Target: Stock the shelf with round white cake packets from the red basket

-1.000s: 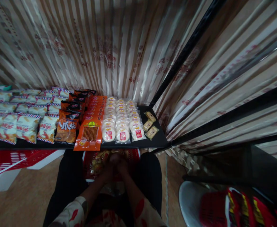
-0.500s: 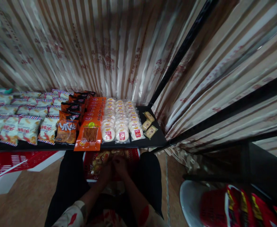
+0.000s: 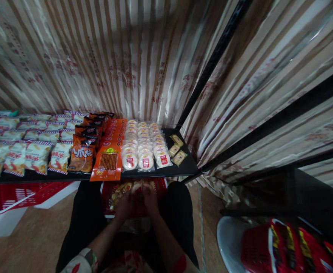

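Observation:
Both of my hands are low between my knees, over a red basket (image 3: 105, 197) on the floor side of the shelf edge. Inside the basket lie small wrapped snack packets (image 3: 116, 195) with yellowish contents. My left hand (image 3: 125, 204) has its fingers curled in at the left of the basket's middle. Facing it, my right hand (image 3: 150, 197) is also closed, its fingers pointing toward the shelf. Something pale shows between the fingertips; the dim light hides what it is.
A black shelf (image 3: 152, 174) carries white round rice cracker packs (image 3: 146, 161), orange snack bags (image 3: 108, 163), white chip bags (image 3: 38, 155) and several small yellow packets (image 3: 179, 157). Black metal bars (image 3: 257, 140) and curtains surround it. A white stool (image 3: 229, 242) with a red basket stands right.
My hands have drawn slightly apart over the basket, and a pale item shows between them. The view has shifted a little; the shelf goods look unchanged.

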The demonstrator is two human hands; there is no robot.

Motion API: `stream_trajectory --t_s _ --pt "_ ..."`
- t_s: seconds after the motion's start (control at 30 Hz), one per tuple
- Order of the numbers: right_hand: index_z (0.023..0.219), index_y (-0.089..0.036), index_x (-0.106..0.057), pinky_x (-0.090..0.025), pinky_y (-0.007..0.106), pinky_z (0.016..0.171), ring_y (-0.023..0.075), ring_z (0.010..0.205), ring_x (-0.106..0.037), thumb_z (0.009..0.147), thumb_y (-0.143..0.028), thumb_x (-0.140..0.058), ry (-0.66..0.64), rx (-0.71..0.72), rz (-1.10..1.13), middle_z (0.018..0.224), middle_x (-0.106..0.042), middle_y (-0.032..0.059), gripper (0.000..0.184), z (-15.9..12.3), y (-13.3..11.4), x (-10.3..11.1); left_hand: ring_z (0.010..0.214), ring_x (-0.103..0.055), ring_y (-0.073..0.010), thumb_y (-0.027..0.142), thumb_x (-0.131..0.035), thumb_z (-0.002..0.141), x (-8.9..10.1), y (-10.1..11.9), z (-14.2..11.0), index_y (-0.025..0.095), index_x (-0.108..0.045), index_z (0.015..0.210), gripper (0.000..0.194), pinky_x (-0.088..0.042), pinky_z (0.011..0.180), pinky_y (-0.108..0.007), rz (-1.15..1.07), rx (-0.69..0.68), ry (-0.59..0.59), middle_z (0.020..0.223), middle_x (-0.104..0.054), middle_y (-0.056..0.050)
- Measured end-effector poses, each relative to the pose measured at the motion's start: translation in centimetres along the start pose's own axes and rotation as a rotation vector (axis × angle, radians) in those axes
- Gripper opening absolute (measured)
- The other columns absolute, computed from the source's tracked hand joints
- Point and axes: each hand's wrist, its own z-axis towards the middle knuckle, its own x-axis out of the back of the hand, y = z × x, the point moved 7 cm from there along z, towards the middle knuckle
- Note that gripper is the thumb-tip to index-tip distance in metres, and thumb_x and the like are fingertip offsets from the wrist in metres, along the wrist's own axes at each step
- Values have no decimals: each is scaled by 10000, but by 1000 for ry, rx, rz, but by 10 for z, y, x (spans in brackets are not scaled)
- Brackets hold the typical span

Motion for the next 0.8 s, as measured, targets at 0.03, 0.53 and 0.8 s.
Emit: stream_trajectory --t_s 0.03,0.53,0.8 --pt "910 -165 -611 -464 321 818 178 872 -608 792 -240 -387 12 25 -33 932 -661 91 264 -1 -3 3 985 -593 -202 282 -273 888 1 -1 -1 162 -528 1116 363 -424 837 -306 1 4 -5 1077 -639 -99" --pt "1171 -189 -544 -342 396 982 205 1195 -409 832 -175 -395 -102 603 -441 1185 -571 70 370 -37 -76 10 900 -613 -176 327 -408 825 40 27 -10 204 -618 1032 320 -429 807 -261 -53 -287 -112 978 -679 -60" --pt "1121 -186 -560 -417 352 869 199 963 -525 827 -274 -453 -119 551 -391 1005 -600 77 325 -39 -78 24 812 -598 -157 307 -446 782 66 48 -20 203 -643 923 264 -421 715 -219 -61 -324 -165 877 -684 -16"
